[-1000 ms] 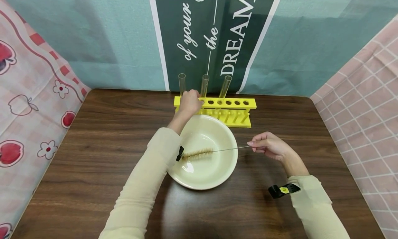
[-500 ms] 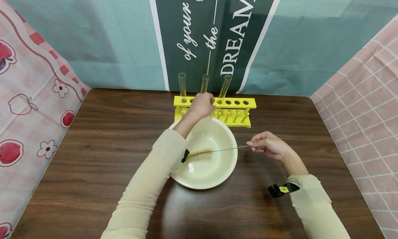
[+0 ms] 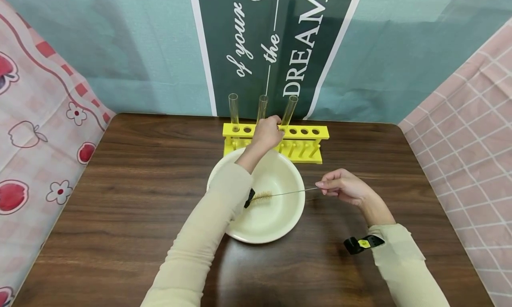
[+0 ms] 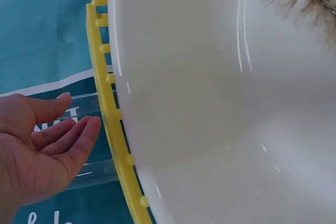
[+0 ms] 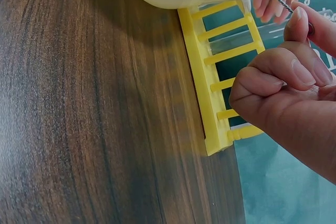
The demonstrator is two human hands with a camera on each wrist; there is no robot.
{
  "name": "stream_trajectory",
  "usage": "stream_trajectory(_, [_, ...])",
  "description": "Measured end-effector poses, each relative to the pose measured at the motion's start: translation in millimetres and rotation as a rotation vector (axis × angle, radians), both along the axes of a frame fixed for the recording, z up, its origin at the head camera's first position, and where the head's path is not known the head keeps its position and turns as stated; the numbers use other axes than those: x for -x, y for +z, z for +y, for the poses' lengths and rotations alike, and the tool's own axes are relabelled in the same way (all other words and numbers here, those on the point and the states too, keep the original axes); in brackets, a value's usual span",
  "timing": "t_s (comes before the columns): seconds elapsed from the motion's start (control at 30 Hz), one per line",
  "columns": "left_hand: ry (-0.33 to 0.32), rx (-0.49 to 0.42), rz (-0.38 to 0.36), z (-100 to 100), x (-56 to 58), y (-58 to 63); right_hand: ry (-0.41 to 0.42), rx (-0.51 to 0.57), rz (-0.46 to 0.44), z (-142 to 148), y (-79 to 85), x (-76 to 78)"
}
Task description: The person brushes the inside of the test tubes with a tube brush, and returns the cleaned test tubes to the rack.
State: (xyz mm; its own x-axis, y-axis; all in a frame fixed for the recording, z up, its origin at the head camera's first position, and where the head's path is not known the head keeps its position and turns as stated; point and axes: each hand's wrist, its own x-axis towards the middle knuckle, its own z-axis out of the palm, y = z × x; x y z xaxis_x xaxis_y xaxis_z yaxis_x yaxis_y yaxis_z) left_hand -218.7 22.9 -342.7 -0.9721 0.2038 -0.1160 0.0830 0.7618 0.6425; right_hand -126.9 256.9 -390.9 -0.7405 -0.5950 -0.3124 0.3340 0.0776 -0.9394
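My right hand (image 3: pixel 345 187) pinches the thin wire handle of a test tube brush (image 3: pixel 262 197) between thumb and fingertips. The brush's tan bristles lie over the cream bowl (image 3: pixel 286 216), partly hidden by my left sleeve. Behind the bowl stands a yellow test tube rack (image 3: pixel 323 133) holding three clear tubes. My left hand (image 3: pixel 267 133) is at the rack, beside the rightmost tube (image 3: pixel 291 106). In the left wrist view its thumb and fingers are apart and loosely bent near that tube (image 4: pixel 84 106), without gripping it. The middle tube (image 3: pixel 262 105) is partly behind the hand.
Another tube (image 3: pixel 234 107) stands at the rack's left end. Under everything is a dark wooden table (image 3: pixel 132 187), with a teal cloth (image 3: pixel 160 53) behind it and patterned cloths at both sides. Each wrist wears a black camera strap.
My left hand has moved right along the rack, from the left tube past the middle one to the rightmost. My right hand and the brush have stayed nearly still.
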Motion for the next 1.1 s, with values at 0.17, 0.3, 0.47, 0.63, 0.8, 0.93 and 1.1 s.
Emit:
stream_trajectory(0.17, [0.054, -0.021, -0.003, 5, 3.5, -4.0, 0.001, 0.0, -0.009, 0, 0.7, 0.0])
stream_trajectory(0.3, [0.083, -0.009, 0.004, 8, 5.7, -7.5, -0.003, -0.001, -0.016, -1, 1.4, -0.3])
stream_trajectory(0.47, [0.105, 0.001, 0.016, 10, 6.6, -9.7, -0.003, 0.0, -0.024, -1, 2.1, -1.0])
stream_trajectory(0.63, [0.116, -0.005, 0.031, 12, 6.6, -10.3, 0.003, 0.006, -0.022, -1, 1.8, -1.4])
stream_trajectory(0.8, [0.112, 0.001, 0.064, 14, 6.3, -11.6, 0.011, 0.011, -0.021, -2, 1.3, -1.3])
stream_trajectory(0.93, [0.11, 0.014, 0.075, 15, 6.1, -12.2, 0.011, 0.013, -0.019, -3, 1.0, -1.2])
stream_trajectory(1.1, [0.119, 0.023, 0.07, 16, 5.9, -11.7, 0.008, 0.008, -0.015, -3, 0.3, -1.4])
